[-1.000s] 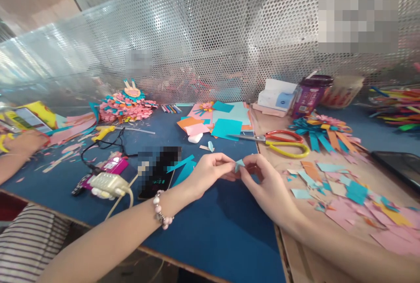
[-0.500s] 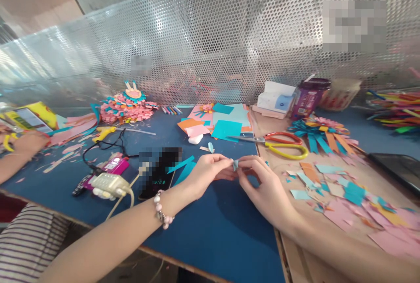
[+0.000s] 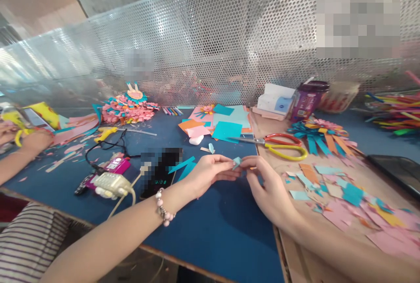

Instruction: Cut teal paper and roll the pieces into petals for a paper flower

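A small folded piece of light blue paper (image 3: 236,161) is pinched between the thumb and fingers of my left hand (image 3: 211,171). My right hand (image 3: 267,182) meets it from the other side, with curled fingertips at its right edge; the exact contact there is partly hidden. Both hands are above the blue tabletop (image 3: 226,239). Just beyond them lies another small pale blue paper scrap (image 3: 211,148). Teal paper strips (image 3: 183,167) rest beside my left wrist. Scissors (image 3: 282,145) with red and yellow handles lie behind my right hand.
A phone (image 3: 160,173), a power strip (image 3: 113,184) and cables lie left. Paper sheets (image 3: 228,130) are stacked behind. Right are paper scraps (image 3: 354,193), a paper flower (image 3: 323,134) and a purple cup (image 3: 308,99). A perforated metal screen (image 3: 213,42) stands behind; a co-worker's hand (image 3: 36,141) is far left.
My right fingers have drawn slightly right, away from my left fingertips, and more of the light blue paper shows between the hands. The co-worker's hand has shifted slightly right.
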The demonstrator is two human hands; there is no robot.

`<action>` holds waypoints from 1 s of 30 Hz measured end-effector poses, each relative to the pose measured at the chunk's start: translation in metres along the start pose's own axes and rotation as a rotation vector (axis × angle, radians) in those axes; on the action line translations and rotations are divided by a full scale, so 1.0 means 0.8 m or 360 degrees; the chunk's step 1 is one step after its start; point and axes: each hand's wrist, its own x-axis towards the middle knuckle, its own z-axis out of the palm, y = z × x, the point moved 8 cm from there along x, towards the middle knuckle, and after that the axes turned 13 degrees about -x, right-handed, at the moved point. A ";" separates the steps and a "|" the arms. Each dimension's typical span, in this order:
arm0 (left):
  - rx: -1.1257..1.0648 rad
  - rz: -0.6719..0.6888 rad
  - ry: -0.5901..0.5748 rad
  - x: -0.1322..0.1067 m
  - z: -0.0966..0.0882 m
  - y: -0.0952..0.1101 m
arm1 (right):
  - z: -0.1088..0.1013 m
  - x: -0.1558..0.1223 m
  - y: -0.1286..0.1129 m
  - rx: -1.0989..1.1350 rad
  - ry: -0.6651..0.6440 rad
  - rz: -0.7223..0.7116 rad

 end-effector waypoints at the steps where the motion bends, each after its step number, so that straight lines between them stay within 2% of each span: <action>1: 0.0004 0.0002 0.0000 0.000 0.000 0.000 | 0.000 0.000 0.001 0.0006 -0.0001 0.0013; 5: 0.0052 0.0021 0.0028 0.000 -0.002 0.002 | 0.001 0.000 -0.003 0.0010 -0.0007 -0.0018; 11: 0.0089 0.0029 0.0048 -0.001 -0.002 0.003 | 0.002 -0.001 0.008 0.0114 0.0006 0.0114; 22: 0.0170 0.0092 0.0053 -0.003 -0.002 0.004 | 0.004 0.002 0.001 0.0012 0.0057 -0.0030; 26: 0.0079 0.0057 0.0072 -0.002 -0.003 0.003 | 0.007 0.003 -0.002 -0.0121 0.0067 -0.0157; 30: 0.0037 0.0011 0.0149 -0.001 -0.004 0.004 | 0.008 0.002 -0.010 -0.0427 0.0125 -0.0458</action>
